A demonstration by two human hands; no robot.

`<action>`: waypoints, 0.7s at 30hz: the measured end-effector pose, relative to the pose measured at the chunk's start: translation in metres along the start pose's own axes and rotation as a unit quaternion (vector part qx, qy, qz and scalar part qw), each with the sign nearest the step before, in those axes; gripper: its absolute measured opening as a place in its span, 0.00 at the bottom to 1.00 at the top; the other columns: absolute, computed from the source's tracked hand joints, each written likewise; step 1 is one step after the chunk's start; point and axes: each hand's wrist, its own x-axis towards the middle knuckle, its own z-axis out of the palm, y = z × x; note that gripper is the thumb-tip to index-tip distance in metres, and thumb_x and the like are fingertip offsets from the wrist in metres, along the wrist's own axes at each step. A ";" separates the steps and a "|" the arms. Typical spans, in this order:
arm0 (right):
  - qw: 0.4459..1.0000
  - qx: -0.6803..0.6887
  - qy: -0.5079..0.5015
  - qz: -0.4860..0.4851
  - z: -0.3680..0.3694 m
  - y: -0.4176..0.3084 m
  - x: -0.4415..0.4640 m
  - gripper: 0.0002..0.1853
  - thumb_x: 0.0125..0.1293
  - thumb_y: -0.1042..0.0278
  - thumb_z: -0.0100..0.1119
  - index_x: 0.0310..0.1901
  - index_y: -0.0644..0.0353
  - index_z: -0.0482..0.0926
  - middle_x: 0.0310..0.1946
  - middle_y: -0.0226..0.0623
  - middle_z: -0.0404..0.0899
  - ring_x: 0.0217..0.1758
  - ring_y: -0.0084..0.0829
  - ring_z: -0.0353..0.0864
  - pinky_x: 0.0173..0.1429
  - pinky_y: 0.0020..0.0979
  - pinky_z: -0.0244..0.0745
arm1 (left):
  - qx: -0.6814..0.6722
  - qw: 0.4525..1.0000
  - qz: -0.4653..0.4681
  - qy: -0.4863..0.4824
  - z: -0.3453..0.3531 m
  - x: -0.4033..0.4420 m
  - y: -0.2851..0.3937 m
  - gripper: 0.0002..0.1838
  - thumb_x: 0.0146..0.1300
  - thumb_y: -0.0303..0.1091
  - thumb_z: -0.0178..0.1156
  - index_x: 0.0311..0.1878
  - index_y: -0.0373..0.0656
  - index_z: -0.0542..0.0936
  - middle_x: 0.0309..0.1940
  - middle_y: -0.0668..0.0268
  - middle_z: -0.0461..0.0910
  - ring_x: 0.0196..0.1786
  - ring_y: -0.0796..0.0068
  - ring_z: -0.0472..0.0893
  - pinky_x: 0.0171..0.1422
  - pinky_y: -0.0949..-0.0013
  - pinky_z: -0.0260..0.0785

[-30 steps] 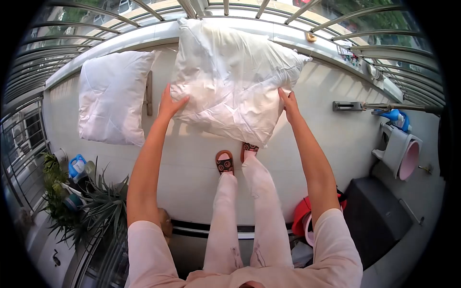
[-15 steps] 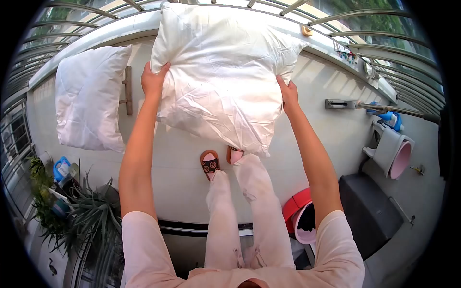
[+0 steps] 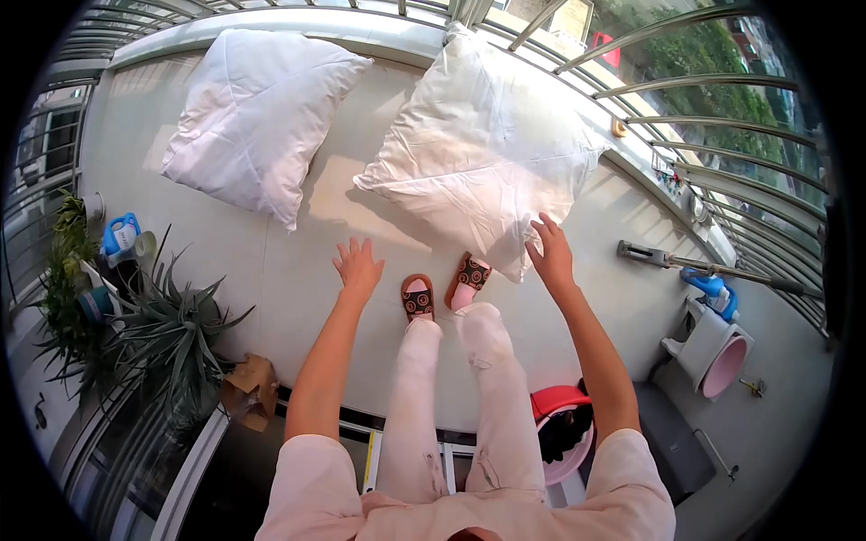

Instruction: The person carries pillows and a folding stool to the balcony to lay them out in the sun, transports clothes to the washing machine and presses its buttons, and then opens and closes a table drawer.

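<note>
- Looks like a letting-go or adjusting step at the white pillow point(image 3: 487, 144), judging by the empty hands near it
- Has that pillow right of centre, with its far corner overlapping the ledge point(image 3: 397, 34) in view and its near corner just beside the slippers point(image 3: 470, 275); cannot tell whether flat on the floor point(image 3: 334, 243) or propped
- Has a second pillow point(image 3: 262, 117) farther left, apart from the other and untouched
- Holds left hand point(image 3: 359, 273) above bare floor, apart from both pillows, with fingers spread and gripping nothing
- Holds right hand point(image 3: 552, 257) at the pillow's near right edge, with fingers loosely parted and pinching nothing visible; cannot tell about fingertip contact with the cloth
- Would call, for any further shift, for bringing left hand to the opposite edge, then closing both on the cover
- Would need only a light pat or corner tug for a smaller correction
</note>
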 end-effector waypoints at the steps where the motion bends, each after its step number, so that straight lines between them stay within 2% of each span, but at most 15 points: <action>1: 1.000 0.007 0.010 -0.010 -0.013 -0.017 -0.020 0.22 0.47 0.71 0.61 0.47 0.61 0.70 0.53 0.42 0.66 0.52 0.44 0.67 0.53 0.36 0.65 | 0.005 0.999 0.003 -0.033 0.003 -0.035 -0.030 0.28 0.50 0.41 0.61 0.55 0.47 0.66 0.58 0.57 0.59 0.63 0.46 0.52 0.59 0.40 0.50; 3: 0.999 0.022 -0.043 -0.005 -0.022 -0.046 -0.072 0.21 0.47 0.72 0.61 0.45 0.60 0.70 0.53 0.42 0.66 0.52 0.42 0.67 0.53 0.36 0.65 | -0.038 0.991 -0.047 -0.122 0.030 -0.105 -0.093 0.28 0.50 0.43 0.60 0.55 0.47 0.67 0.55 0.59 0.63 0.62 0.50 0.54 0.58 0.42 0.53; 4: 0.997 0.033 -0.073 -0.020 -0.023 -0.058 -0.102 0.21 0.47 0.72 0.62 0.46 0.60 0.70 0.53 0.43 0.66 0.52 0.43 0.67 0.53 0.36 0.65 | -0.093 0.975 -0.082 -0.184 0.031 -0.143 -0.115 0.28 0.50 0.45 0.58 0.55 0.47 0.68 0.56 0.60 0.64 0.60 0.53 0.57 0.59 0.47 0.54; 5: 0.992 0.033 -0.113 -0.046 -0.025 -0.072 -0.133 0.22 0.47 0.70 0.62 0.46 0.59 0.70 0.53 0.43 0.66 0.52 0.43 0.66 0.54 0.37 0.65 | -0.117 0.977 -0.062 -0.165 0.069 -0.182 -0.153 0.29 0.50 0.47 0.58 0.55 0.45 0.68 0.55 0.61 0.66 0.58 0.54 0.61 0.59 0.54 0.57; 6: 0.982 0.028 -0.183 -0.046 -0.031 -0.091 -0.161 0.22 0.47 0.68 0.62 0.47 0.59 0.71 0.53 0.44 0.65 0.53 0.45 0.66 0.54 0.37 0.65 | -0.165 0.973 -0.043 -0.157 0.079 -0.226 -0.170 0.30 0.49 0.49 0.59 0.55 0.44 0.67 0.54 0.59 0.68 0.56 0.54 0.64 0.58 0.59 0.59; 7: 0.967 0.016 -0.246 -0.062 -0.035 -0.106 -0.190 0.22 0.47 0.67 0.62 0.46 0.58 0.71 0.55 0.42 0.64 0.53 0.44 0.66 0.54 0.37 0.65 | -0.235 0.951 -0.046 -0.193 0.073 -0.269 -0.171 0.33 0.49 0.50 0.59 0.56 0.42 0.66 0.54 0.57 0.67 0.55 0.54 0.66 0.57 0.59 0.60; 8: 0.951 0.009 -0.297 -0.084 -0.041 -0.122 -0.220 0.23 0.47 0.65 0.62 0.47 0.57 0.71 0.56 0.42 0.63 0.53 0.45 0.66 0.55 0.39 0.65 | -0.294 0.937 -0.049 -0.185 0.109 -0.311 -0.183 0.34 0.50 0.52 0.58 0.57 0.42 0.65 0.55 0.55 0.66 0.55 0.57 0.68 0.57 0.61 0.61; 10: 0.920 -0.017 -0.381 -0.096 -0.045 -0.148 -0.276 0.23 0.49 0.62 0.59 0.49 0.55 0.70 0.56 0.42 0.63 0.55 0.46 0.64 0.57 0.39 0.63 | -0.434 0.861 -0.145 -0.223 0.095 -0.392 -0.157 0.37 0.51 0.55 0.57 0.59 0.42 0.63 0.56 0.55 0.65 0.57 0.59 0.67 0.58 0.63 0.60; 12: 0.903 -0.010 -0.411 -0.126 -0.059 -0.170 -0.313 0.23 0.50 0.61 0.58 0.50 0.54 0.70 0.57 0.42 0.62 0.58 0.46 0.61 0.59 0.39 0.61 | -0.524 0.814 -0.151 -0.199 0.128 -0.463 -0.130 0.38 0.52 0.59 0.55 0.59 0.41 0.62 0.57 0.57 0.65 0.57 0.63 0.67 0.58 0.65 0.60; 14: 0.876 -0.029 -0.458 -0.151 -0.066 -0.178 -0.336 0.22 0.52 0.61 0.56 0.50 0.54 0.70 0.57 0.41 0.62 0.58 0.46 0.61 0.60 0.38 0.60 | -0.636 0.684 -0.210 -0.289 0.122 -0.519 -0.090 0.38 0.53 0.59 0.53 0.60 0.41 0.61 0.56 0.59 0.65 0.56 0.66 0.66 0.57 0.66 0.59; 17: 0.846 -0.055 -0.479 -0.230 -0.073 -0.169 -0.354 0.20 0.54 0.61 0.54 0.50 0.54 0.70 0.57 0.41 0.62 0.58 0.45 0.60 0.61 0.38 0.59 | -0.745 0.564 -0.295 -0.198 0.145 -0.579 -0.038 0.35 0.55 0.59 0.51 0.58 0.42 0.64 0.51 0.62 0.68 0.52 0.70 0.67 0.55 0.68 0.59; 18: 0.850 -0.079 -0.478 -0.206 -0.084 -0.176 -0.358 0.18 0.56 0.62 0.52 0.49 0.54 0.70 0.56 0.41 0.63 0.59 0.43 0.60 0.61 0.36 0.59 | -0.774 0.525 -0.295 -0.196 0.145 -0.602 -0.028 0.34 0.55 0.58 0.51 0.57 0.43 0.65 0.50 0.63 0.68 0.52 0.71 0.66 0.55 0.68 0.58; 20: 0.844 -0.063 -0.483 -0.225 -0.089 -0.156 -0.361 0.17 0.57 0.62 0.51 0.49 0.54 0.71 0.55 0.41 0.65 0.58 0.40 0.62 0.60 0.35 0.60 | -0.828 0.446 -0.285 -0.185 0.142 -0.636 -0.024 0.31 0.56 0.57 0.51 0.55 0.43 0.66 0.47 0.64 0.69 0.50 0.72 0.66 0.54 0.69 0.58; 21: 0.834 -0.062 -0.500 -0.222 -0.095 -0.154 -0.360 0.16 0.59 0.61 0.49 0.49 0.54 0.72 0.54 0.41 0.66 0.58 0.38 0.64 0.58 0.34 0.61 | -0.859 0.402 -0.278 -0.150 0.147 -0.656 -0.019 0.28 0.56 0.57 0.52 0.49 0.43 0.70 0.43 0.66 0.70 0.46 0.74 0.68 0.51 0.69 0.60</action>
